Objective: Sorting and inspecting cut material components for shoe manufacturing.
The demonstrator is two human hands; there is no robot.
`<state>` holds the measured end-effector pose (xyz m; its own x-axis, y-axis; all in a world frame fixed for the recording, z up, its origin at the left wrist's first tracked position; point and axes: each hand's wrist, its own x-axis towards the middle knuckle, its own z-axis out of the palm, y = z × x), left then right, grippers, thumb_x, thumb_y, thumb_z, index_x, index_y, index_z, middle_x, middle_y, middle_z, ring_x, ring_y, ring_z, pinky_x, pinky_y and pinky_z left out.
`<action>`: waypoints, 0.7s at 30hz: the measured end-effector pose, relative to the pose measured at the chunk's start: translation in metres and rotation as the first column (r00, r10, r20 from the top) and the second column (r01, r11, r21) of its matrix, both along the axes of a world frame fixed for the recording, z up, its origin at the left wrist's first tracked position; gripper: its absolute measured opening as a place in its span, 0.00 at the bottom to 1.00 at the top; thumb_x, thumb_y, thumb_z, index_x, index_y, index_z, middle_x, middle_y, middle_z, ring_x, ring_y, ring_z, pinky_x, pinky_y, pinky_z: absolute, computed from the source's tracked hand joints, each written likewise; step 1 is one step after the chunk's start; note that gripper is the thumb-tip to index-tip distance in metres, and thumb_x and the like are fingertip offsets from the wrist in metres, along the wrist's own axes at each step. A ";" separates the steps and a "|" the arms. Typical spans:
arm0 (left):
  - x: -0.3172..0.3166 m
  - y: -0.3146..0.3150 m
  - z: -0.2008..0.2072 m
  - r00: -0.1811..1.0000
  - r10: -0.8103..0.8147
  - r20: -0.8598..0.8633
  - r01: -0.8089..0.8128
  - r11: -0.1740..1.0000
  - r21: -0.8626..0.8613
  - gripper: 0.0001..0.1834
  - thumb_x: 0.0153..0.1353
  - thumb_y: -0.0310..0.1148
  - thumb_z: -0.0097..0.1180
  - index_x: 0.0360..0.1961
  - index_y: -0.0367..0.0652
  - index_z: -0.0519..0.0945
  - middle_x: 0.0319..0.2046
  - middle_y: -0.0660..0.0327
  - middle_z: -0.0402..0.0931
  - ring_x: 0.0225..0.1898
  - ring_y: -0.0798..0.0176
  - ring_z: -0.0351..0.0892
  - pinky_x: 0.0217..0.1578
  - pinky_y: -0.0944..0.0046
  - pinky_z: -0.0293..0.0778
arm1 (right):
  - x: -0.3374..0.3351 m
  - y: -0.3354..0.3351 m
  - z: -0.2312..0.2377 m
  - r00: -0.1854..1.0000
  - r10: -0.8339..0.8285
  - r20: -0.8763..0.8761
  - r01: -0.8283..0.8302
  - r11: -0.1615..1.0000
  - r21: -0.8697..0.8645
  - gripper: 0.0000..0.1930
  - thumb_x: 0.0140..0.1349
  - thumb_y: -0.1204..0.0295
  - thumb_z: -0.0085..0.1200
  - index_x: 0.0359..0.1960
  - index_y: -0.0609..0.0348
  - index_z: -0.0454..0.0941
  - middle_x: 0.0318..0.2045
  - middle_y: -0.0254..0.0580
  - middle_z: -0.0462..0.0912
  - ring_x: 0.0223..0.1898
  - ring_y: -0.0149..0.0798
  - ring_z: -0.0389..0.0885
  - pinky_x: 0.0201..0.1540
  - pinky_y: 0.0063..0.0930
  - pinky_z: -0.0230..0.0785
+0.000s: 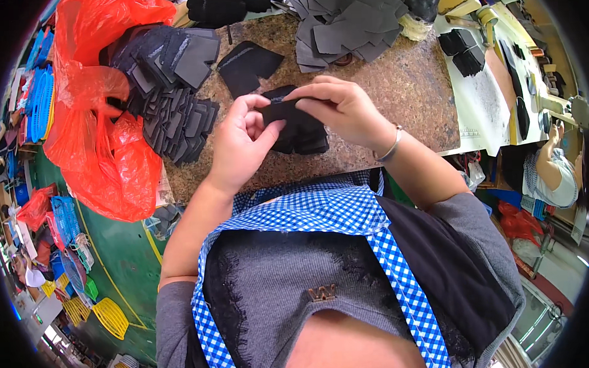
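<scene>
A black cut piece of sheet material (284, 112) is pinched at its left side by the thumb and fingers of my left hand (241, 139). At its upper right edge, my right hand (345, 109) grips the same piece between thumb and fingers. Under it, near the front of the speckled board (395, 102), lies a small stack of black pieces (303, 139), partly covered. Just beyond my hands rests a single L-shaped black piece (246, 61) with a grey strip along one edge.
Overlapping dark pieces (179, 123) lie to the left beside a red plastic bag (112, 151). A heap of grey pieces (357, 26) sits at the far side. More black pieces (464, 51) lie on white paper at right. Another person (552, 172) is at far right.
</scene>
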<state>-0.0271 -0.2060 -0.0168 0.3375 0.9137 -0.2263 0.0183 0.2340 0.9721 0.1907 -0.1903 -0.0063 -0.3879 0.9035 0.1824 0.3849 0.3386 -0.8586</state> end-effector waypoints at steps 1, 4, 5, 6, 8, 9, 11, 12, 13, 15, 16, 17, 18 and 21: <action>0.003 -0.002 -0.006 0.996 0.074 -0.054 -0.068 0.993 0.100 0.24 0.57 0.26 0.67 0.50 0.38 0.68 0.25 0.66 0.76 0.24 0.78 0.71 0.24 0.76 0.66 | -0.004 0.000 -0.001 0.998 -0.044 0.036 0.045 0.998 -0.033 0.13 0.58 0.76 0.63 0.46 0.58 0.82 0.27 0.34 0.76 0.29 0.26 0.74 0.33 0.23 0.69; 0.000 -0.003 -0.005 0.956 0.159 -0.246 -0.090 0.959 0.270 0.21 0.57 0.26 0.66 0.47 0.38 0.68 0.20 0.66 0.74 0.20 0.79 0.69 0.21 0.74 0.64 | -0.007 0.000 -0.001 0.992 -0.116 0.055 0.121 0.987 -0.104 0.20 0.53 0.73 0.67 0.49 0.58 0.78 0.24 0.36 0.77 0.25 0.31 0.75 0.30 0.25 0.70; -0.001 -0.003 -0.002 0.926 0.165 -0.339 -0.049 0.944 0.326 0.21 0.57 0.26 0.66 0.46 0.38 0.68 0.19 0.65 0.73 0.19 0.77 0.69 0.21 0.72 0.64 | -0.007 -0.001 -0.001 0.989 -0.146 0.039 0.150 0.978 -0.145 0.23 0.51 0.71 0.69 0.49 0.58 0.76 0.23 0.40 0.78 0.24 0.37 0.77 0.29 0.29 0.71; -0.001 -0.003 -0.001 0.886 0.176 -0.429 -0.003 0.927 0.376 0.21 0.57 0.27 0.66 0.46 0.38 0.68 0.18 0.64 0.73 0.18 0.75 0.70 0.20 0.70 0.65 | -0.007 -0.001 -0.001 0.989 -0.144 0.039 0.148 0.978 -0.146 0.23 0.51 0.71 0.69 0.49 0.58 0.76 0.23 0.40 0.78 0.24 0.37 0.77 0.29 0.29 0.71; -0.003 -0.004 -0.003 0.880 0.168 -0.444 0.013 0.926 0.376 0.20 0.57 0.28 0.65 0.46 0.38 0.68 0.17 0.63 0.72 0.17 0.70 0.70 0.20 0.67 0.66 | -0.007 0.000 -0.002 0.988 -0.114 0.103 0.125 0.987 -0.104 0.25 0.50 0.71 0.69 0.50 0.61 0.73 0.23 0.40 0.78 0.24 0.40 0.78 0.28 0.31 0.71; -0.003 -0.004 -0.004 0.874 0.158 -0.460 0.030 0.926 0.375 0.20 0.58 0.29 0.65 0.46 0.39 0.68 0.16 0.63 0.72 0.15 0.66 0.71 0.19 0.63 0.67 | -0.007 0.001 -0.003 0.988 -0.113 0.104 0.124 0.987 -0.102 0.25 0.50 0.71 0.69 0.50 0.61 0.73 0.23 0.40 0.78 0.24 0.40 0.78 0.28 0.31 0.71; -0.001 -0.005 -0.003 0.822 0.150 -0.549 0.075 0.928 0.366 0.20 0.58 0.30 0.65 0.46 0.40 0.69 0.19 0.62 0.73 0.19 0.61 0.73 0.22 0.60 0.68 | -0.008 0.004 -0.006 0.979 -0.085 0.184 0.094 0.995 -0.042 0.24 0.47 0.73 0.69 0.47 0.58 0.75 0.23 0.38 0.77 0.27 0.42 0.79 0.32 0.33 0.72; 0.000 -0.005 -0.002 0.762 0.142 -0.632 0.119 0.929 0.351 0.19 0.58 0.31 0.64 0.46 0.40 0.70 0.22 0.61 0.73 0.22 0.57 0.75 0.24 0.57 0.70 | -0.009 0.005 -0.007 0.979 -0.086 0.183 0.095 0.995 -0.040 0.24 0.47 0.73 0.69 0.47 0.58 0.75 0.23 0.38 0.77 0.27 0.42 0.79 0.32 0.33 0.72; -0.001 -0.004 -0.004 0.762 0.143 -0.632 0.118 0.928 0.353 0.19 0.58 0.31 0.64 0.46 0.40 0.70 0.22 0.61 0.73 0.22 0.57 0.75 0.24 0.57 0.70 | -0.010 0.006 -0.008 0.966 -0.130 0.223 0.060 0.954 0.294 0.22 0.46 0.73 0.67 0.46 0.57 0.76 0.24 0.37 0.77 0.29 0.42 0.79 0.33 0.34 0.73; -0.002 -0.004 -0.011 0.638 0.404 -0.655 0.358 0.597 0.718 0.15 0.57 0.33 0.62 0.42 0.43 0.73 0.29 0.58 0.72 0.31 0.52 0.76 0.32 0.54 0.72 | -0.010 0.006 -0.007 0.952 -0.185 0.244 0.004 0.804 0.595 0.21 0.45 0.74 0.66 0.44 0.56 0.76 0.24 0.36 0.77 0.31 0.43 0.79 0.35 0.35 0.73; -0.003 -0.004 -0.013 0.638 0.408 -0.653 0.358 0.594 0.720 0.15 0.57 0.33 0.62 0.42 0.43 0.73 0.29 0.58 0.72 0.31 0.52 0.76 0.32 0.54 0.72 | -0.007 0.004 -0.004 0.935 -0.018 0.353 -0.201 0.795 0.573 0.19 0.45 0.76 0.64 0.43 0.57 0.78 0.25 0.35 0.78 0.32 0.42 0.79 0.36 0.35 0.74; -0.005 -0.004 -0.016 0.626 0.387 -0.677 0.438 0.543 0.716 0.14 0.55 0.33 0.64 0.40 0.43 0.74 0.31 0.57 0.70 0.34 0.51 0.75 0.33 0.54 0.71 | -0.003 0.003 -0.002 0.878 0.143 0.456 -0.397 0.751 0.529 0.18 0.45 0.79 0.62 0.41 0.58 0.80 0.25 0.34 0.78 0.32 0.42 0.80 0.37 0.35 0.74; -0.006 -0.005 -0.017 0.612 0.369 -0.700 0.514 0.487 0.706 0.13 0.54 0.32 0.65 0.38 0.43 0.75 0.33 0.57 0.69 0.38 0.50 0.74 0.35 0.54 0.70 | 0.001 0.005 -0.004 0.878 0.141 0.457 -0.397 0.748 0.532 0.18 0.45 0.79 0.62 0.41 0.58 0.80 0.25 0.34 0.78 0.32 0.42 0.80 0.37 0.35 0.74; -0.009 0.010 -0.003 0.658 0.318 -0.683 0.491 0.507 0.709 0.09 0.54 0.30 0.64 0.32 0.41 0.76 0.29 0.56 0.73 0.34 0.51 0.76 0.34 0.54 0.70 | 0.019 0.029 -0.004 0.950 -0.157 0.272 -0.032 0.813 0.582 0.08 0.50 0.75 0.59 0.33 0.52 0.79 0.28 0.35 0.81 0.33 0.43 0.79 0.38 0.37 0.74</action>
<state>-0.0361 -0.1964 -0.0197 0.5413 0.7517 0.3767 0.6824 -0.6545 0.3256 0.2102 -0.1611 -0.0099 -0.4545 0.6926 0.5602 0.6222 0.6969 -0.3567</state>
